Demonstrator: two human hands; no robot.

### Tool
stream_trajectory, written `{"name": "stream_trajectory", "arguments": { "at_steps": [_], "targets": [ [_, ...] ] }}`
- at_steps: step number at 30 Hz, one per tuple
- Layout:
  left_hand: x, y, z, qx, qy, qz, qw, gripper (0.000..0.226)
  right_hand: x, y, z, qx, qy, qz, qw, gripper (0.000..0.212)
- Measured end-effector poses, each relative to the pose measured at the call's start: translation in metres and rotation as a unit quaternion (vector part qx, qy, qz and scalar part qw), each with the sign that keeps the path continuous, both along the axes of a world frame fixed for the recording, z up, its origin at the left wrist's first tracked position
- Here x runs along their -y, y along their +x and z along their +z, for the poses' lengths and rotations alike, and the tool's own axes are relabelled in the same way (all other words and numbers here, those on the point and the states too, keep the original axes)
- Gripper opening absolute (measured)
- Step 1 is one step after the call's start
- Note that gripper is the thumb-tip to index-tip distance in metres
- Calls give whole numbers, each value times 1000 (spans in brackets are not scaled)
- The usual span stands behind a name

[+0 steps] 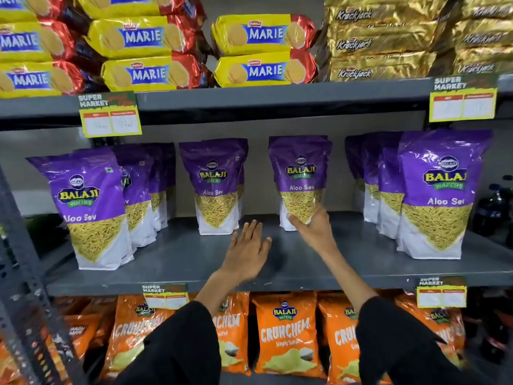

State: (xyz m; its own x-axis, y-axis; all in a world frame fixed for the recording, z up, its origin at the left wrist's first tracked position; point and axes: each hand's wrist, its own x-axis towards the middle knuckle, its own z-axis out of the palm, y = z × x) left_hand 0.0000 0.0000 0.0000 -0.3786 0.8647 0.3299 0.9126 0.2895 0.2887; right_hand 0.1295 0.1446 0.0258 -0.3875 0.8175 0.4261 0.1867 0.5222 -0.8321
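Several purple Balaji Aloo Sev pouches stand upright on the grey middle shelf (pixel 277 276). My right hand (pixel 312 227) grips the bottom of one pouch (pixel 301 173) at the shelf's centre right, thumb on its front. My left hand (pixel 247 252) hovers flat above the bare shelf with fingers straight, between that pouch and the neighbouring pouch (pixel 215 187) to its left, holding nothing. Both forearms wear black sleeves.
More Aloo Sev pouches stand at the left (pixel 88 209) and right (pixel 438 195). Marie biscuit packs (pixel 263 51) and gold Krackjack packs (pixel 380 40) fill the shelf above. Orange Crunchem bags (pixel 286 334) fill the shelf below. A grey upright post (pixel 25 273) stands at left; dark bottles (pixel 494 207) at far right.
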Motion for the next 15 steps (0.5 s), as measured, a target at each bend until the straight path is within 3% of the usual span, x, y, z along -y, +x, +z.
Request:
{"name": "stream_trajectory", "arguments": {
  "at_steps": [4, 9, 15],
  "targets": [
    [-12, -15, -4, 23, -91, 5, 996, 66, -26, -18, 9, 54, -56, -85, 993, 104],
    [-31, -24, -12, 15, -141, -1, 990, 68, -50, -45, 4, 74, -74, -131, 986, 137],
    [-47, -30, -23, 10, -156, 0, 988, 68, -61, -66, -4, 67, -92, -153, 982, 151]
  ]
}}
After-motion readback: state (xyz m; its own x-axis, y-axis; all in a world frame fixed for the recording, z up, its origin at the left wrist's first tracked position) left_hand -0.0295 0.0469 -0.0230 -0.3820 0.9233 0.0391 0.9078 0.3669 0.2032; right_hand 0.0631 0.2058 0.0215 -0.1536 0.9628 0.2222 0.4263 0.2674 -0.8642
